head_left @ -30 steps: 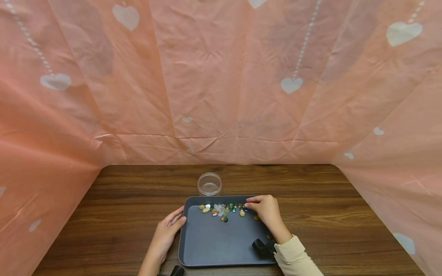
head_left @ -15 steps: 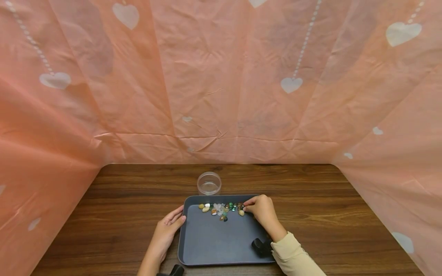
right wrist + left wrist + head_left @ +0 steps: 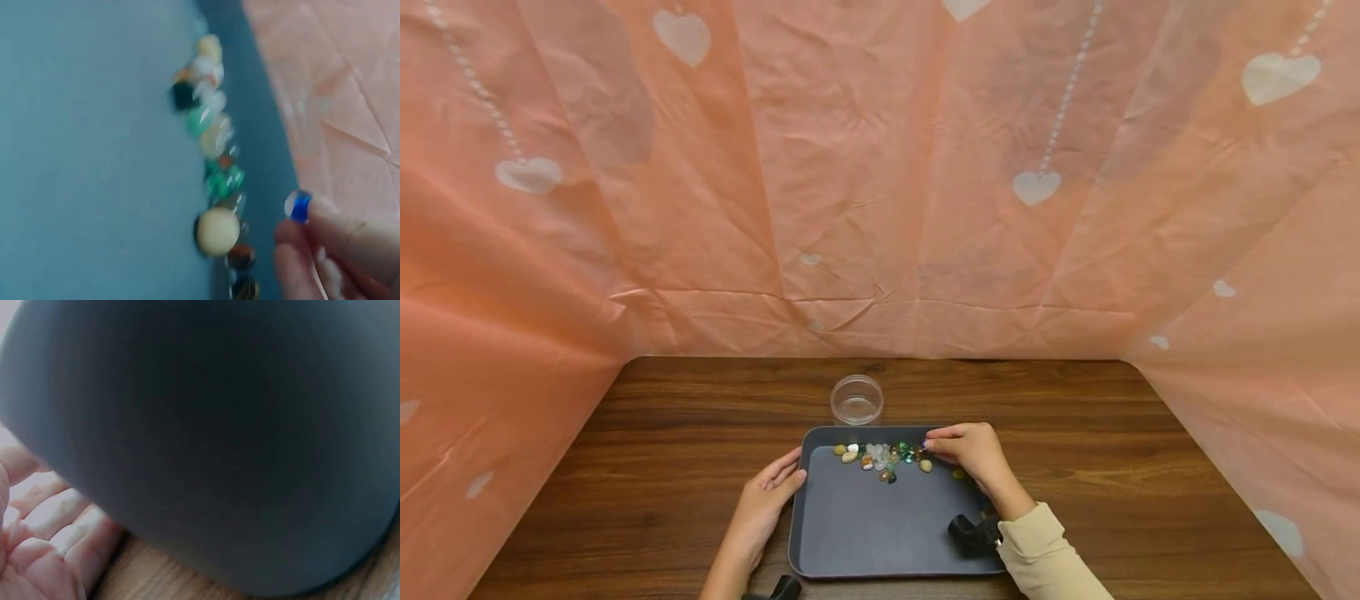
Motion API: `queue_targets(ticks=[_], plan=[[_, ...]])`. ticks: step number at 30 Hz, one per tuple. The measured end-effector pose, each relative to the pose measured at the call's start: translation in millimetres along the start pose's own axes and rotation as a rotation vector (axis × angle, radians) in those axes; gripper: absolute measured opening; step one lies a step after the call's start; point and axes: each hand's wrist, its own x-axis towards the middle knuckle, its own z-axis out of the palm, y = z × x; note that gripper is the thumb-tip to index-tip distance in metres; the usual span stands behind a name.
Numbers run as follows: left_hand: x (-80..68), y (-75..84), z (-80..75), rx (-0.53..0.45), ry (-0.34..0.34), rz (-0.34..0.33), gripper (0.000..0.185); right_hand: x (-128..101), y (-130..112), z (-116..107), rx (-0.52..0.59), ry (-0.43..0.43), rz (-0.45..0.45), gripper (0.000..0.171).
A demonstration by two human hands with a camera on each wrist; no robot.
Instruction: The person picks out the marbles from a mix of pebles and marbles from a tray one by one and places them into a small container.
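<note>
My right hand [image 3: 973, 454] pinches a small blue-and-clear glass marble [image 3: 300, 206] between thumb and index finger, held near the far rim of a dark grey tray [image 3: 887, 533]. Below it, a row of mixed polished stones and glass pieces [image 3: 877, 455] lies along the tray's far wall: white, green, amber and cream ones. One rounded cream stone [image 3: 217, 231] stands out in the right wrist view. My left hand [image 3: 763, 500] holds the tray's left side, thumb at the rim and fingers along the outside. The tray's dark surface fills most of the left wrist view.
Just behind the tray stands a round clear plastic jar [image 3: 857, 402]. A lone yellow stone [image 3: 958, 473] lies by the tray's right side, partly beside my right wrist. The wooden table [image 3: 715, 417] ends at a pink heart-print curtain [image 3: 880, 208].
My right hand has shifted slightly along the far side of the tray, and the blue marble now shows between its fingertips. The left hand keeps its hold on the tray.
</note>
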Motion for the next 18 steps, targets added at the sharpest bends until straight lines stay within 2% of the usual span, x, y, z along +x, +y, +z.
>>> queue_targets(ticks=[2, 5, 8, 13, 18], plan=[[-0.2, -0.1, 0.1, -0.002, 0.001, -0.003, 0.047, 2, 0, -2, 0.187, -0.089, 0.054, 0.029], [0.0, -0.3, 0.2, -0.013, 0.005, -0.009, 0.047, 5, -2, -2, 0.339, -0.190, 0.113, 0.039], [-0.2, -0.4, 0.6, -0.015, 0.001, -0.009, 0.047, 9, -9, 0, 0.465, -0.249, 0.151, 0.045], [-0.4, -0.2, 0.6, -0.017, -0.001, -0.007, 0.048, 18, -25, 10, 0.561, -0.257, 0.187, 0.048], [-0.6, 0.5, 0.2, -0.029, -0.002, 0.000, 0.048, 29, -38, 23, 0.552, -0.235, 0.182, 0.045]])
